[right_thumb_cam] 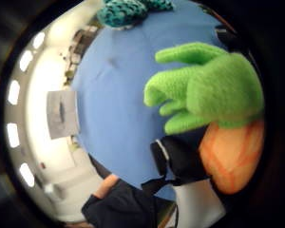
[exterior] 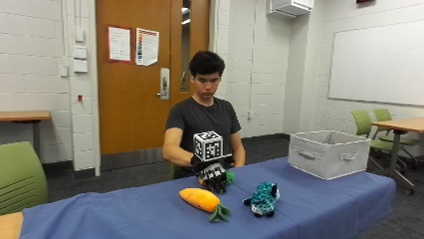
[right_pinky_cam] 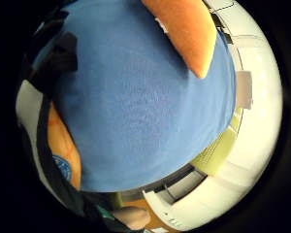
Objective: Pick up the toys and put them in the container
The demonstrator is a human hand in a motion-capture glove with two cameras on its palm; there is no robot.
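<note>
Hovering over the blue tablecloth (exterior: 132,211), the gloved right hand (exterior: 213,175) had fingers curled around a plush carrot (right_thumb_cam: 230,152); lifting it straight should clear the teal toy (exterior: 264,199) before reaching the container (exterior: 328,153).

Gloved right hand (exterior: 214,175), fingers (exterior: 216,186) pointing down

even indoor light, warped palm-view edges
</note>
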